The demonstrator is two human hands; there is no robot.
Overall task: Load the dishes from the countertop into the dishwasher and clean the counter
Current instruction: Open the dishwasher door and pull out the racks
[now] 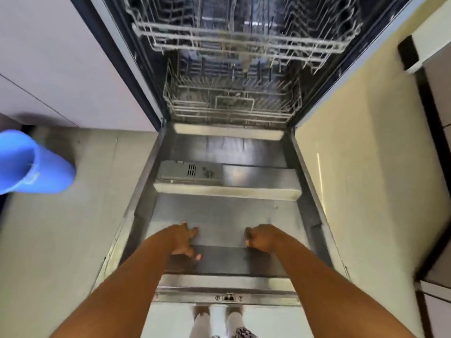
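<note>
Over the lowered stainless-steel dishwasher door (227,215), both arms reach forward. Left hand (184,240) spreads relaxed fingers, holding nothing; right hand (260,240) curls into an empty fist. Wire racks (231,103) sit inside.

Dishwasher door (227,211) lies fully open and flat. Left hand (184,240) over its near part, fingers loosely spread, holding nothing. Right hand (260,239) beside it, fingers curled, nothing visible in its grip. Detergent compartment (188,170) at the door's middle left. Lower rack (231,101) and upper rack (244,32) hold no dishes visible. Blue bin (31,164) on floor, left edge.
</note>
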